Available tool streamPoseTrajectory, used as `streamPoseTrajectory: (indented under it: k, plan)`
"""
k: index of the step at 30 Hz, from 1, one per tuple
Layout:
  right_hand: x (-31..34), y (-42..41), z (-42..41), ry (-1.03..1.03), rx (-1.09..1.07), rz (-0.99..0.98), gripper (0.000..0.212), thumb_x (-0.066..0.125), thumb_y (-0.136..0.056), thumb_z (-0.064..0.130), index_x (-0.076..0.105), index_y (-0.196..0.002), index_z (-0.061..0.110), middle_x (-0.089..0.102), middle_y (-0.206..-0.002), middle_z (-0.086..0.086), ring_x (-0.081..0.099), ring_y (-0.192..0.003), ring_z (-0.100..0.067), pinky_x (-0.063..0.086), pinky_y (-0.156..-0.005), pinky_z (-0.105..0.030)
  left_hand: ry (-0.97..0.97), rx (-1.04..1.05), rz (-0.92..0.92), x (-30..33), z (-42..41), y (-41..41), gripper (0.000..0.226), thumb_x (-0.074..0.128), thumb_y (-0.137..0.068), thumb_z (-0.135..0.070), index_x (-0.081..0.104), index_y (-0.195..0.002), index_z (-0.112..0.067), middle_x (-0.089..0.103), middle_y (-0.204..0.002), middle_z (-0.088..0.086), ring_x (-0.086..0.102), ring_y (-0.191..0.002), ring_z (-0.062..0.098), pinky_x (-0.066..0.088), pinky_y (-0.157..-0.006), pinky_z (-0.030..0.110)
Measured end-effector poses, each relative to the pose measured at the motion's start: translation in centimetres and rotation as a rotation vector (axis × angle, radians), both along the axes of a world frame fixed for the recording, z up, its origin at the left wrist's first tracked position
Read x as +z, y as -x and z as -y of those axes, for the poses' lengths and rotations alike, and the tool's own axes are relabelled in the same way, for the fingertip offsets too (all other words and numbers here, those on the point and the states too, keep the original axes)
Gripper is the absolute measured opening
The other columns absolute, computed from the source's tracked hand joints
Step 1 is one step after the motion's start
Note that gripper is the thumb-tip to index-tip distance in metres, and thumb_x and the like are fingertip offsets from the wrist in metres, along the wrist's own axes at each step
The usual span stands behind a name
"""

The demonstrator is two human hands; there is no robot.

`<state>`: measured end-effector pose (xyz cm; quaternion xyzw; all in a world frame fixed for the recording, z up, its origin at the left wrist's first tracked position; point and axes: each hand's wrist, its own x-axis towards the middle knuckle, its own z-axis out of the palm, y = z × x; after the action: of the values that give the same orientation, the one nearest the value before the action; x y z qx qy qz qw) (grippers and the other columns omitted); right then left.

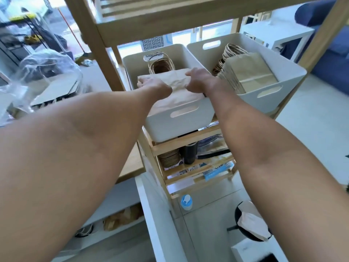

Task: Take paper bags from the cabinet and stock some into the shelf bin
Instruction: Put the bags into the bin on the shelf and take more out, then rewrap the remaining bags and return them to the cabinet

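Fingers of left hand (pixel 151 84) and right hand (pixel 196 80) curl around paper bags (pixel 175 80) over the white bin (pixel 181 118).

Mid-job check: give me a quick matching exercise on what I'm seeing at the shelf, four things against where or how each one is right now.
Things:
1. left hand
2. right hand
3. right bin
4. blue-capped bottle

States:
A. on the floor under the shelf unit
B. grips the stack of paper bags at its right end
C. holds upright folded bags, untouched
D. grips the stack at its left end, over the left bin

Pairs: 1-D, 2-B, 3-C, 4-A
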<state>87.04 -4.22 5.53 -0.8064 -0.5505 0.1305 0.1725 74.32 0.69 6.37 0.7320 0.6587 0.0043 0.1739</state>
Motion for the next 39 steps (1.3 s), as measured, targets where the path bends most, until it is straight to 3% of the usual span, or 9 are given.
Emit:
streamPoseTrajectory:
  k: [4,14,18,22,24,26,29,31,39]
  plan:
    - [2.1,0.8,1.9,-0.034,-0.051,0.064,0.047,0.051,-0.092,0.019,0.050,-0.138,0.011,0.045,-0.146,-0.012,0.042,-0.136,-0.024,0.029,-0.112,-0.026,0.064,-0.173,0.030,1.1,1.9,0.6,0.083,0.036,-0.100,-0.046,-0.002,-0.151,0.008,0.003,-0.160,0.025,0.015,-0.147,0.038,0.019,-0.121,0.040]
    - [3.2,5.7,9.5,0.115,-0.317,0.175,0.041,0.051,-0.088,0.019,0.056,-0.127,0.005,0.055,-0.136,-0.018,0.050,-0.127,-0.031,0.040,-0.106,-0.032,-0.003,-0.753,0.003,1.9,8.1,5.7,0.065,0.034,-0.100,-0.047,0.022,-0.153,-0.012,0.020,-0.159,0.014,0.018,-0.147,0.031,0.022,-0.117,0.044]
    - [3.5,11.9,12.3,0.250,-0.377,0.235,0.014,0.047,-0.092,0.017,0.058,-0.090,0.008,0.064,-0.103,-0.019,0.058,-0.116,-0.034,0.045,-0.095,-0.032,-0.144,-0.973,-0.022,0.5,9.8,11.1,0.063,0.039,-0.099,-0.041,0.023,-0.153,-0.014,0.026,-0.157,0.011,0.023,-0.146,0.029,0.029,-0.116,0.046]
    - [3.0,18.1,13.0,0.350,-0.401,0.225,0.027,0.047,-0.093,0.021,0.057,-0.114,0.007,0.058,-0.128,-0.018,0.055,-0.119,-0.032,0.044,-0.097,-0.030,-0.153,-1.064,-0.026,0.1,9.6,17.0,0.060,0.042,-0.099,-0.036,0.025,-0.152,-0.015,0.027,-0.157,0.008,0.027,-0.145,0.027,0.029,-0.117,0.044]
    - [2.9,21.4,12.5,0.407,-0.381,0.212,0.017,0.046,-0.094,0.018,0.061,-0.095,0.010,0.062,-0.101,-0.014,0.058,-0.100,-0.031,0.046,-0.081,-0.028,-0.124,-1.066,-0.044,0.2,8.4,20.3,0.059,0.041,-0.099,-0.032,0.024,-0.153,-0.015,0.027,-0.157,0.008,0.026,-0.145,0.026,0.027,-0.118,0.043]
    - [2.8,25.2,11.1,0.416,-0.376,0.162,0.029,0.047,-0.093,0.016,0.041,-0.064,0.019,0.046,-0.070,-0.005,0.047,-0.068,-0.023,0.036,-0.059,-0.027,-0.102,-1.016,-0.058,0.5,6.3,23.9,0.057,0.037,-0.100,-0.028,0.024,-0.152,-0.011,0.026,-0.158,0.009,0.024,-0.146,0.025,0.024,-0.120,0.041]
    - [2.5,30.4,7.5,0.356,-0.361,0.080,0.014,0.050,-0.086,0.017,0.060,-0.079,0.012,0.064,-0.086,-0.012,0.058,-0.071,-0.025,0.051,-0.063,-0.031,-0.101,-0.875,-0.052,1.2,1.9,30.3,0.055,0.036,-0.100,-0.030,0.029,-0.150,-0.009,0.029,-0.156,0.010,0.029,-0.144,0.028,0.028,-0.117,0.041]
    - [2.2,32.3,4.7,0.336,-0.338,0.026,0.026,0.048,-0.083,0.016,0.067,-0.096,0.004,0.070,-0.094,-0.015,0.067,-0.074,-0.026,0.059,-0.069,-0.032,-0.112,-0.788,-0.028,1.6,-0.9,33.7,0.052,0.036,-0.100,-0.032,0.036,-0.147,-0.009,0.032,-0.153,0.012,0.034,-0.141,0.031,0.031,-0.115,0.041]
    - [3.3,36.7,-6.3,0.168,-0.208,-0.103,0.021,0.048,-0.089,0.021,0.062,-0.094,0.005,0.059,-0.097,-0.012,0.064,-0.085,-0.029,0.060,-0.080,-0.042,-0.192,-0.386,0.099,2.6,-10.0,43.0,0.047,0.037,-0.098,-0.036,0.054,-0.130,-0.005,0.049,-0.136,0.023,0.047,-0.127,0.038,0.039,-0.107,0.040]
